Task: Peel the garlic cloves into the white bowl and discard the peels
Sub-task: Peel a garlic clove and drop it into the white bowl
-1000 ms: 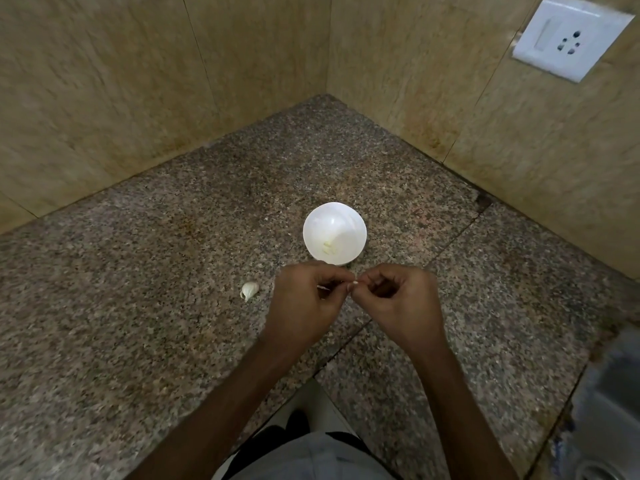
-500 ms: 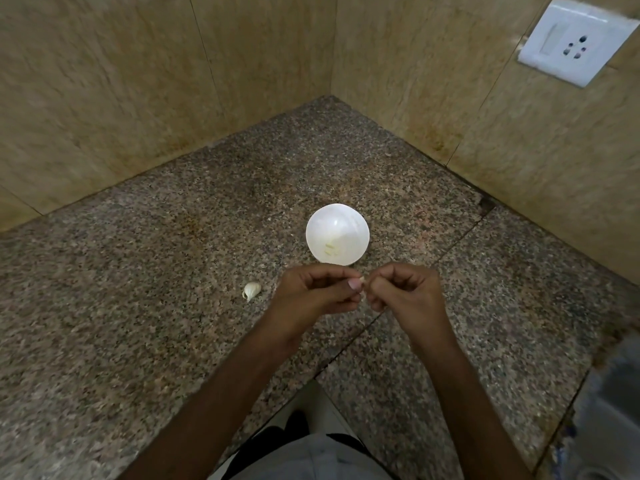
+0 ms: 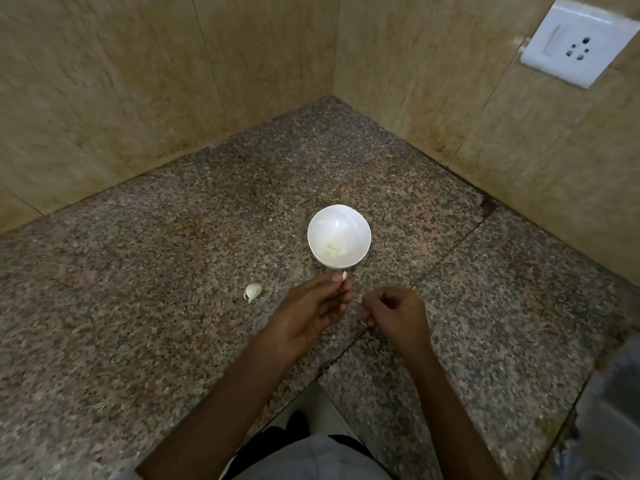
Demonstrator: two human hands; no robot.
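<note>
your left hand pinches a small pale clove between thumb and fingertips, right at the near rim of the white bowl, which stands just beyond those fingertips. your right hand hangs just beside the left and apart from it, fingers curled in; whether a scrap of peel is caught in them cannot be told. a few peeled cloves lie in the bottom of the bowl. one unpeeled clove rests on the desk, near the outer side of your left hand. the clove you hold looks bare, so it is likely ready to drop in. expect it to be light, firm and a bit slick, so keep the pinch across its fat middle and let go only over the bowl. the bowl looks light too and may skate on the stone if knocked. take the one on the desk by its belly and start the papery skin at the pointed tip.
</note>
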